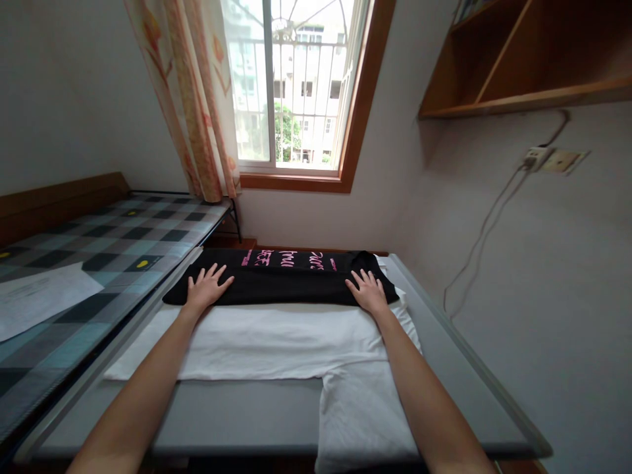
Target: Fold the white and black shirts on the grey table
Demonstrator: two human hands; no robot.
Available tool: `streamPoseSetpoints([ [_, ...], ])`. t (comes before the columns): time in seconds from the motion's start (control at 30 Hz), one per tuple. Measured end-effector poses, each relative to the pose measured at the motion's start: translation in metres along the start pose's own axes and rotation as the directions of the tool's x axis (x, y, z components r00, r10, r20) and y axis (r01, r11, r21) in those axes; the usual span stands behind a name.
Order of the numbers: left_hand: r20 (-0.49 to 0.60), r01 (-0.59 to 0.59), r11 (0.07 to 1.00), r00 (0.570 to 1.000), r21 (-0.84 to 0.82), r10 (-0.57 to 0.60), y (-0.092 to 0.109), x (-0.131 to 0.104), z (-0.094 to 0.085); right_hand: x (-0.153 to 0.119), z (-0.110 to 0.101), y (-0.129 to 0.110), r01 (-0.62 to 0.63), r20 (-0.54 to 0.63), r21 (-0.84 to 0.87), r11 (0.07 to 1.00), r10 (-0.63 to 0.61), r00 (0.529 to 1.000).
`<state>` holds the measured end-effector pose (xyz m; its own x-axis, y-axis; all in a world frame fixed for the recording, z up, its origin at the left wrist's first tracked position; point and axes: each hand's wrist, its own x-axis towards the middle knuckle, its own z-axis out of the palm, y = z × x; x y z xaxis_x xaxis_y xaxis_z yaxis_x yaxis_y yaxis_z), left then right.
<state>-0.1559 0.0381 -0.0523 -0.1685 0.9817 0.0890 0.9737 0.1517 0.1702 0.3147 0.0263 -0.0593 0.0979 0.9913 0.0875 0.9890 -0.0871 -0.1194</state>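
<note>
A black T-shirt [281,287] with pink lettering lies folded lengthwise, its collar toward the right. Under its near side spreads a white T-shirt [266,336], one sleeve hanging over the table's front edge. My left hand [207,288] rests flat with spread fingers on the black shirt's left part. On the right part, near the collar, my right hand [367,289] lies flat too, fingers apart. Neither hand grips anything. How far the white shirt reaches beneath the black one is hidden.
Both shirts lie on a grey table [247,411]. Left of it stands a bed with a checked mattress [162,230] and a paper sheet [44,296]. A window and curtain [197,99] are behind; a wooden shelf [523,99] and a cable [474,253] are on the right wall.
</note>
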Motion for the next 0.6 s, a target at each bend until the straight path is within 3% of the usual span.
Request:
streamPoseSetpoints([
  [0.1,-0.033,0.008,1.0,0.999,0.021,-0.007,0.003,-0.002,0.002,-0.001,0.001,0.0,0.004,-0.021,-0.003,1.0,-0.004,1.0],
  [0.27,-0.236,-0.06,0.995,0.969,0.075,0.076,0.02,-0.01,0.007,-0.004,-0.001,-0.006,0.035,-0.103,-0.036,0.999,-0.039,0.994],
  [0.37,-0.244,-0.106,0.993,0.963,0.047,0.114,0.027,-0.011,0.009,-0.007,-0.003,-0.014,0.089,-0.141,-0.04,0.995,-0.094,0.986],
  [0.5,-0.209,-0.008,1.0,0.978,-0.01,0.005,0.017,-0.007,0.007,-0.008,-0.001,-0.021,0.136,-0.047,-0.017,0.99,-0.137,0.989],
  [0.6,-0.255,0.148,0.988,0.954,-0.049,-0.156,-0.001,-0.003,0.0,-0.008,0.001,-0.022,0.139,-0.013,-0.016,0.99,-0.139,0.99],
])
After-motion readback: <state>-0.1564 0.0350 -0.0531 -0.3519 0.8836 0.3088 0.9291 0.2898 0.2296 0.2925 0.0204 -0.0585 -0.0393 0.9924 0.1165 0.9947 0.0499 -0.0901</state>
